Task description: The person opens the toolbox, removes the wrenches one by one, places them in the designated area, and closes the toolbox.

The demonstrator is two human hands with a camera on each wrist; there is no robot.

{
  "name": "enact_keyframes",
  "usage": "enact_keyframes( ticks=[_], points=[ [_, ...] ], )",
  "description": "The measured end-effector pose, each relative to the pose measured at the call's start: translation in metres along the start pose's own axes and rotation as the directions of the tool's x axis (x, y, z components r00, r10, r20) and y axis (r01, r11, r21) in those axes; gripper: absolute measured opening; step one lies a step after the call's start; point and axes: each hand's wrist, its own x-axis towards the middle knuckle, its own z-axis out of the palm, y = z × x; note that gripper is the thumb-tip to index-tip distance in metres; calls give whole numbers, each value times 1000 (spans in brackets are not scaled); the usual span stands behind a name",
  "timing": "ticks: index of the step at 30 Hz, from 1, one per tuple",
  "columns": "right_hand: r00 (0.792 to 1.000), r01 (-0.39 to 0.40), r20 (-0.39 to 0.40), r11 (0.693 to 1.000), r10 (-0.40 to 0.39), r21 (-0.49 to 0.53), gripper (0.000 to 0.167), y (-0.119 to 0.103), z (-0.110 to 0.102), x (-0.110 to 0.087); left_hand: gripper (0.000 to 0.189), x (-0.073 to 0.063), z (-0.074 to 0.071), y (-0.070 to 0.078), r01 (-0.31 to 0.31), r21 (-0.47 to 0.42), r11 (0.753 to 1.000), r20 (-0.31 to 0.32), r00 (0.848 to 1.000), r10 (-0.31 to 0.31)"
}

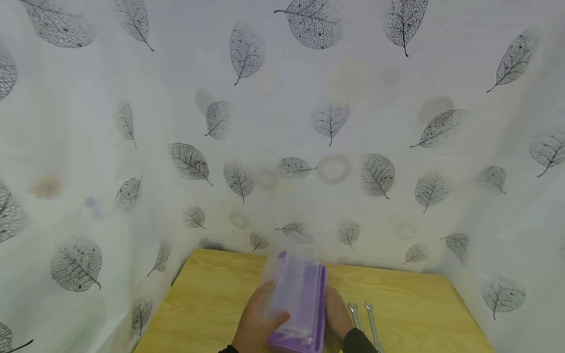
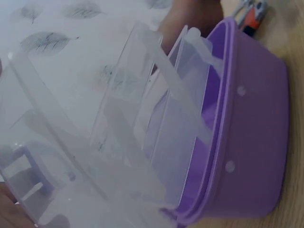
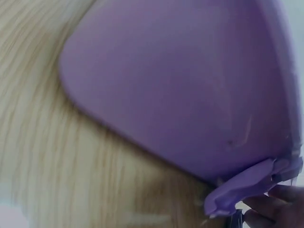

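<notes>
A purple storage box (image 1: 322,304) stands on the table at the front middle. Its see-through lid (image 1: 297,294) is tilted up on the left, and in the left wrist view clear trays (image 2: 175,128) fan out over the box's opening. My left hand (image 1: 260,316) grips the lid's left side, thumb across its face; only a bit of that hand shows in the left wrist view. My right hand (image 1: 337,314) holds the box's right side. In the right wrist view its fingers (image 3: 280,206) are at a purple latch (image 3: 242,187) that sticks out from the wall.
Two metal wrenches (image 1: 371,318) lie on the wooden table (image 1: 410,309) right of the box. An orange-and-black tool handle (image 2: 252,19) shows beyond the box in the left wrist view. A white leaf-print curtain (image 1: 282,122) hangs behind and along both sides.
</notes>
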Motion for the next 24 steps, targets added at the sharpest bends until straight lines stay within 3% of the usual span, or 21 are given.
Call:
enact_keyframes(
  ticks=[2, 4, 5, 7, 9, 10, 12, 13, 14, 15, 16, 18, 20, 21, 22, 24],
  points=[
    [999, -21, -36, 1000, 22, 12, 62, -1, -1, 2, 78, 0, 10, 1, -84, 98, 992, 12, 996, 83],
    [998, -38, -54, 999, 40, 27, 67, 0, -1, 3, 80, -1, 22, 0, -207, 243, 948, 44, 978, 202],
    [998, -39, -50, 998, 41, 41, 70, 1, -1, 4, 82, -1, 27, -1, -281, 331, 901, 62, 959, 276],
    [998, -40, -41, 997, 43, 68, 74, 2, -1, 4, 84, -1, 38, -3, -399, 504, 766, 105, 909, 404],
    [999, -28, -32, 997, 31, 75, 71, 2, -1, 4, 84, -2, 45, -6, -475, 612, 633, 153, 856, 495],
    [999, -33, -26, 996, 35, 86, 70, 1, -1, 3, 84, -3, 47, -7, -493, 647, 582, 174, 838, 517],
    [998, -42, -34, 996, 44, 74, 69, -1, -1, 3, 81, -3, 49, -7, -509, 677, 532, 211, 826, 522],
    [998, -48, -40, 996, 51, 69, 68, -2, -1, 3, 80, -3, 49, -6, -515, 675, 528, 221, 824, 522],
    [997, -62, -44, 995, 65, 74, 69, -3, -2, 3, 78, -2, 48, -6, -512, 666, 542, 223, 831, 510],
    [996, -71, -51, 994, 75, 83, 69, -4, -2, 3, 76, -1, 46, -6, -503, 647, 574, 214, 841, 496],
    [995, -76, -56, 993, 82, 91, 69, -5, -2, 3, 73, 1, 43, -7, -486, 608, 628, 192, 857, 478],
    [995, -71, -64, 990, 79, 122, 66, -8, -2, 3, 66, 6, 35, -11, -394, 498, 773, 108, 912, 396],
    [996, -50, -71, 987, 62, 155, 61, -10, 0, 4, 61, 12, 25, -19, -227, 336, 914, -2, 970, 242],
    [996, -41, -74, 985, 54, 166, 58, -11, 0, 4, 62, 15, 19, -25, -127, 255, 959, -37, 989, 141],
    [996, -34, -74, 984, 48, 176, 56, -12, 1, 5, 64, 17, 14, -30, -21, 177, 984, -56, 998, 32],
    [996, -18, -78, 983, 33, 185, 51, -12, 3, 6, 73, 19, 7, -41, 162, 49, 986, -30, 987, -160]
  ],
)
